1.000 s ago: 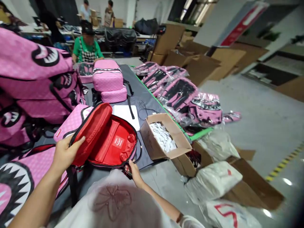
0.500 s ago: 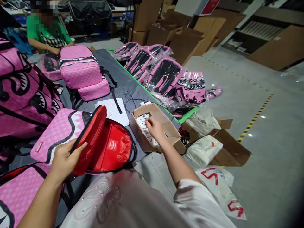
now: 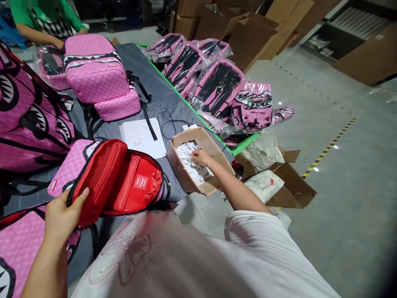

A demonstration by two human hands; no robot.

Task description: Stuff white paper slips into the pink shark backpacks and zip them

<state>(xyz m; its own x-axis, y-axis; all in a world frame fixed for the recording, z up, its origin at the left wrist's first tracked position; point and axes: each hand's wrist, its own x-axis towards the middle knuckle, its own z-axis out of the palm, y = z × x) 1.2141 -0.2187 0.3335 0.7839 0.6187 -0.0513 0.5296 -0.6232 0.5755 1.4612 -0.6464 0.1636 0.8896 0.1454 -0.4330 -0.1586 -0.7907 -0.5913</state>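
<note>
My left hand (image 3: 63,213) is closed on the edge of the front flap of a pink checkered backpack (image 3: 70,163), thumb on the red lining. The flap is folded back, so the red inside (image 3: 132,184) with a sewn label (image 3: 142,182) shows. My right hand (image 3: 201,158) reaches into a cardboard box (image 3: 186,176) of white paper scraps or small tags (image 3: 190,163). Its fingers are pinched together at the heap; what they hold is too small to make out. White sheets (image 3: 144,138) lie between the backpack and the box.
Another pink backpack (image 3: 96,74) stands farther back on the grey table (image 3: 130,58). A person in green (image 3: 49,22) works behind it. Plastic-wrapped backpacks (image 3: 217,89) are heaped beyond the green edge (image 3: 180,97). Pink bags crowd the left; an open carton (image 3: 291,186) sits at right.
My left hand has drawn the flap left and toward me, opening the backpack wider. My right hand stays in the box, its fingers now closer together. The view has shifted slightly.
</note>
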